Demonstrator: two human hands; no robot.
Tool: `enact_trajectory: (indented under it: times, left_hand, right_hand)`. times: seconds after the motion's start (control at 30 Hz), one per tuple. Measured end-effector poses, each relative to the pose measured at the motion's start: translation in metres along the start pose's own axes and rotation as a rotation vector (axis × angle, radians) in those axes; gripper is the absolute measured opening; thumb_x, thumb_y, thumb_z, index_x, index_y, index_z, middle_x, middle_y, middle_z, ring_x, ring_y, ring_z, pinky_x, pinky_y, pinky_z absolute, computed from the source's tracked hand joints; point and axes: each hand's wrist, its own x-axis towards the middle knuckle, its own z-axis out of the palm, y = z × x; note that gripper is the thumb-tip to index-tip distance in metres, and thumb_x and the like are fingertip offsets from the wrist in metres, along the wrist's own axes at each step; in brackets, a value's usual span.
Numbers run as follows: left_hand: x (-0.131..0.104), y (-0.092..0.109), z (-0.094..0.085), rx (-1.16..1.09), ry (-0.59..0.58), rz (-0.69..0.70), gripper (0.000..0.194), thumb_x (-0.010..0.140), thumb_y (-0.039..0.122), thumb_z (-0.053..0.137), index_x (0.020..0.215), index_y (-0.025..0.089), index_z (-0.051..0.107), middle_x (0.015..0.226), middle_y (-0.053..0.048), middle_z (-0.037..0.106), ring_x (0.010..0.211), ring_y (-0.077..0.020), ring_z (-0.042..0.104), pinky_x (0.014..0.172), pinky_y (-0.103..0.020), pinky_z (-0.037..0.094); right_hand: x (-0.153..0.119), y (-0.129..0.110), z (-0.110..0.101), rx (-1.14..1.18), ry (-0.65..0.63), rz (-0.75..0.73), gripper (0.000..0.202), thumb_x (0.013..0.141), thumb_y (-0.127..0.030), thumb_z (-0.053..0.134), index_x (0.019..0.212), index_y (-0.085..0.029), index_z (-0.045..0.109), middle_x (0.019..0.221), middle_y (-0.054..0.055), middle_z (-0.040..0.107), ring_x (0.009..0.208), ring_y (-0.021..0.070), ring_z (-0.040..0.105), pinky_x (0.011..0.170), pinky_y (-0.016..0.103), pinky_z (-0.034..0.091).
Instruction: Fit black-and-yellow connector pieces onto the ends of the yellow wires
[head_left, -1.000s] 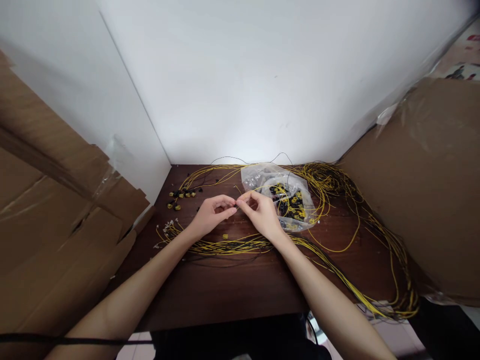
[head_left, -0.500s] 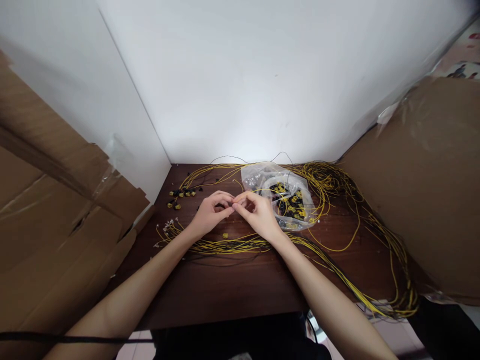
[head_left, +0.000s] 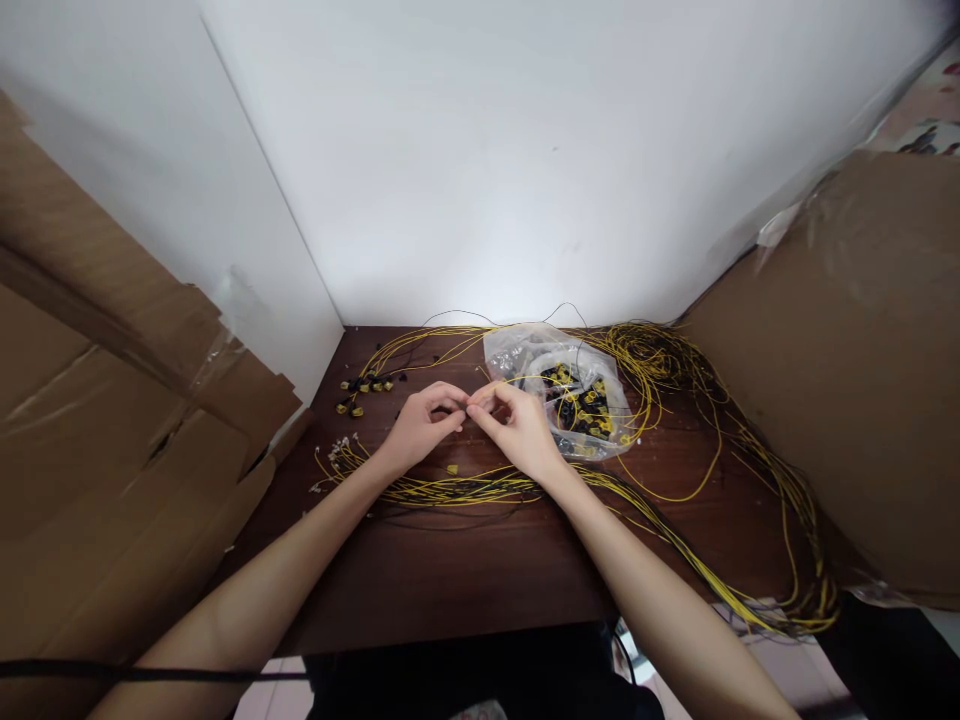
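Note:
Over the middle of the table, my left hand (head_left: pixel 429 424) and my right hand (head_left: pixel 517 425) meet at the fingertips, both closed in a pinch. A thin yellow wire (head_left: pixel 534 378) runs from the fingers of my right hand towards the plastic bag (head_left: pixel 510 350). Whatever small piece sits between the fingertips of my left hand is hidden. Just right of my right hand, the open clear bag contains many small black and yellow parts (head_left: pixel 589 408). One loose yellow piece (head_left: pixel 452 469) lies below my hands on the table.
A bundle of yellow and black wires (head_left: pixel 465 490) crosses the table under my forearms, with white-tipped ends (head_left: pixel 341 455) at left. Wires with black and yellow connectors (head_left: pixel 367 384) lie at back left. Coiled wires (head_left: pixel 645 350) lie at back right. Cardboard (head_left: pixel 840 380) flanks both sides.
My hands stay almost in place, fingertips together. The fingers of my left hand have shifted slightly, and a short wire end near the fingertips shows less than before.

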Motion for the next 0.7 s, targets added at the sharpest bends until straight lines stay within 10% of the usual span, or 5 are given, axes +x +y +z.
enact_trajectory:
  times: [0.7]
  left_hand:
    - [-0.0011,0.0045,0.0006,0.094,-0.001,-0.026,0.013,0.072,0.021,0.064,0.081,0.012,0.063,0.076,-0.002,0.059,0.063,-0.0099,0.054,0.059,-0.022,0.046]
  right_hand:
    - [-0.0005,-0.0018,-0.0008,-0.068,0.024,-0.036,0.009,0.079,-0.016,0.053,0.078,-0.015,0.062,0.078,0.003,0.063,0.069,0.0125,0.057,0.065,0.024,0.046]
